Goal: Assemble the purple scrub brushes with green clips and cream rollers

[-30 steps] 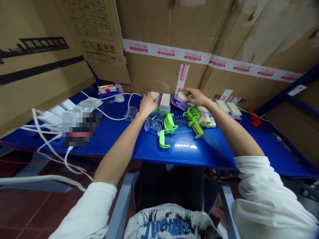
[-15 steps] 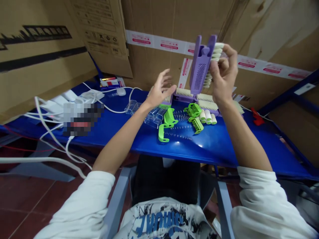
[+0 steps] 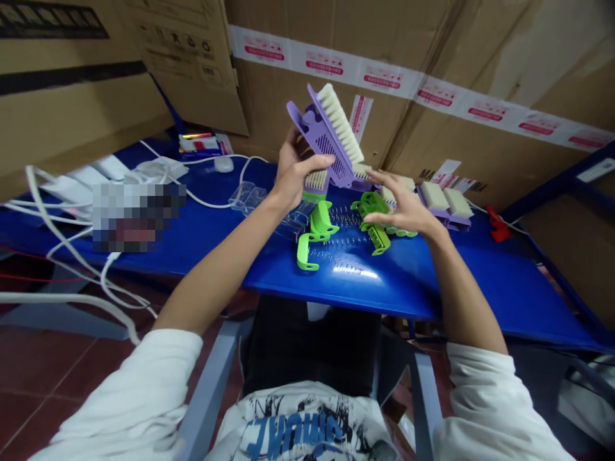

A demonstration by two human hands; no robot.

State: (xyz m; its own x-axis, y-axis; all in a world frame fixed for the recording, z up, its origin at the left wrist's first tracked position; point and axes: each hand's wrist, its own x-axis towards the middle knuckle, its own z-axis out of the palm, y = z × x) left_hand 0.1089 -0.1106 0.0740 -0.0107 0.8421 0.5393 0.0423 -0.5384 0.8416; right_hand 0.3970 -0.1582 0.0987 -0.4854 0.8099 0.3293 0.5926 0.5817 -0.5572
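My left hand (image 3: 292, 171) grips a purple plastic brush (image 3: 323, 137) with cream bristles, held tilted above the table with the bristles facing up and right. To its right, my right hand (image 3: 396, 203) is empty, fingers apart, above bright green plastic parts (image 3: 373, 211). Further green brackets (image 3: 321, 221) lie on the table left of it, and several metal coil springs (image 3: 346, 218) lie between them. Behind my right hand sit more purple pieces with cream bristles, partly hidden. A green piece with bristles (image 3: 316, 182) stands just behind my left wrist.
Purple brushes (image 3: 444, 202) stand at the back right of the blue table (image 3: 408, 278). A clear plastic tray (image 3: 247, 197) lies partly under my left forearm. White cables (image 3: 211, 205) and power strips crowd the left. A red object (image 3: 498, 224) lies far right; cardboard (image 3: 307, 102) walls the back.
The purple brush has passed from my right hand to my left, moving left and tilting. My right hand has come down, opened, over the green parts.
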